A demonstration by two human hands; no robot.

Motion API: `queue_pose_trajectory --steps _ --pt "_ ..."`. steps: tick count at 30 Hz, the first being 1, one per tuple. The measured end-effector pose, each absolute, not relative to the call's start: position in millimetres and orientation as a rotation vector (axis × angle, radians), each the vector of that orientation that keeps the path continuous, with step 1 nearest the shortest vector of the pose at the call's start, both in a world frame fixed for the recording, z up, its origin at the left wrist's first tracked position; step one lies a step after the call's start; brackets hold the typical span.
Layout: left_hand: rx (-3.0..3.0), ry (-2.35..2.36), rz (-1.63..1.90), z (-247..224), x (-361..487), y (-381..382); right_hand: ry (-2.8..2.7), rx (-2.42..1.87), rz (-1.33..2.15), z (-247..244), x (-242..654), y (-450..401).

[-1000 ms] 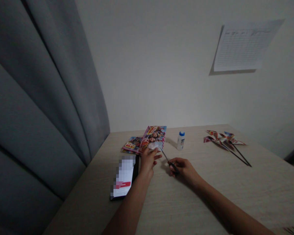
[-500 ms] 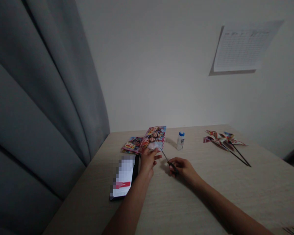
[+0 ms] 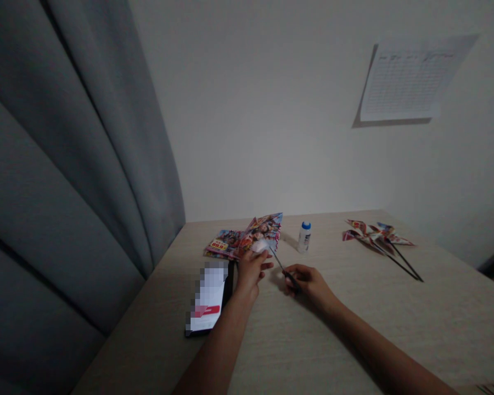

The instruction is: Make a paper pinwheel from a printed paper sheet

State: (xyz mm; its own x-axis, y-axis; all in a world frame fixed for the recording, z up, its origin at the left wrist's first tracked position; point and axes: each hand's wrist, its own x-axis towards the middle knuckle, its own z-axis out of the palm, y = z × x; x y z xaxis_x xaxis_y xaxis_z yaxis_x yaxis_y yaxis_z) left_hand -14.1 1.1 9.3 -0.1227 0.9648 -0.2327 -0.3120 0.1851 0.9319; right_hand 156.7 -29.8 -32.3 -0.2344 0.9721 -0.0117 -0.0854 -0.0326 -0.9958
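Observation:
Between the thumb and fingers of my left hand [image 3: 252,270] is the lower edge of a brightly printed paper sheet [image 3: 268,229], which stands tilted up from the table. My right hand [image 3: 308,282] is closed around the dark handles of a pair of scissors [image 3: 278,260]. Their thin blades point up and left to the sheet's lower right edge; whether they touch the paper is hard to tell. More printed leaflets [image 3: 221,245] lie flat just left of the sheet. The glue bottle [image 3: 304,238] with a blue cap stands upright beyond my right hand.
A phone [image 3: 208,299] with a lit screen lies by my left forearm, partly over a dark edge. To the right, a paper pinwheel [image 3: 372,236] with dark sticks rests on the wooden table [image 3: 395,329]. A grey curtain [image 3: 86,137] hangs along the left side.
The printed sheet has turned and shifted slightly right, its upper corner now more pointed and folded over. Both hands stay almost in place, with the scissors held the same way.

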Motion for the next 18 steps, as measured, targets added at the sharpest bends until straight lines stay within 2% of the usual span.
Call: queue_pose_trajectory --steps 18 --pt "0.769 1.202 1.27 8.1 -14.2 1.5 -1.302 -1.052 1.423 -35.7 156.5 -29.2"
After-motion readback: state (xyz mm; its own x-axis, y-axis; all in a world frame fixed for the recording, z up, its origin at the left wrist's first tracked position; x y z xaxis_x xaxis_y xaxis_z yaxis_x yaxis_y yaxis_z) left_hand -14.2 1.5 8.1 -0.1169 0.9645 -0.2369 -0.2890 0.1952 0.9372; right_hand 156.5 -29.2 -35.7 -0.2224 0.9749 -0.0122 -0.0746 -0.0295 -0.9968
